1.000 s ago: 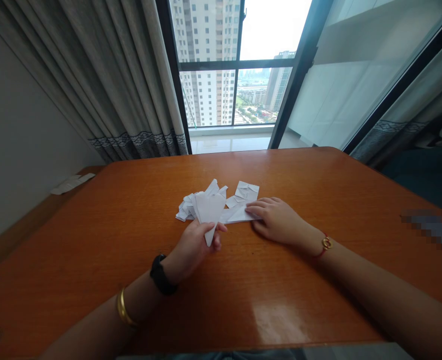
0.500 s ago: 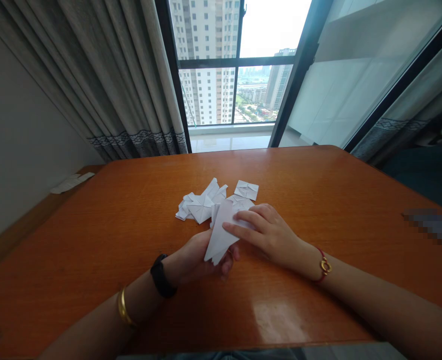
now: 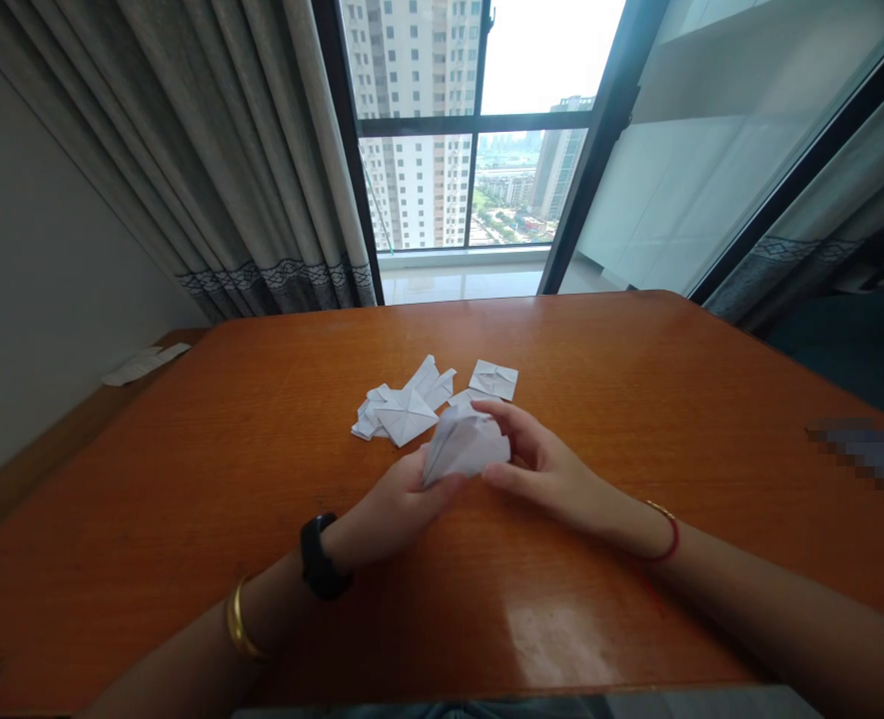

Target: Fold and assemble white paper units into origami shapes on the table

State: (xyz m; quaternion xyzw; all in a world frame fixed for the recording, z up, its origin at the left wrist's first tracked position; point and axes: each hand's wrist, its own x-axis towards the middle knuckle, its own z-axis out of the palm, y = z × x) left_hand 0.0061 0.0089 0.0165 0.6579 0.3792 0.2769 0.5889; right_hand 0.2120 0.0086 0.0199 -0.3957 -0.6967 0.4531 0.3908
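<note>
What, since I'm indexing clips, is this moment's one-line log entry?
left hand: holds folded white paper | right hand: at its right edge | other folded papers: on wooden table, beyond hands

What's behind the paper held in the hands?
Past its far edge: part of a white paper piece, with a folded square beyond. The held paper and right hand hide the rest of that piece and whatever lies beneath.

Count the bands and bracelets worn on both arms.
3: a black wristband at the left wrist, a gold bangle farther up the left forearm, and a red bracelet at the right wrist. None looks hidden.
</note>
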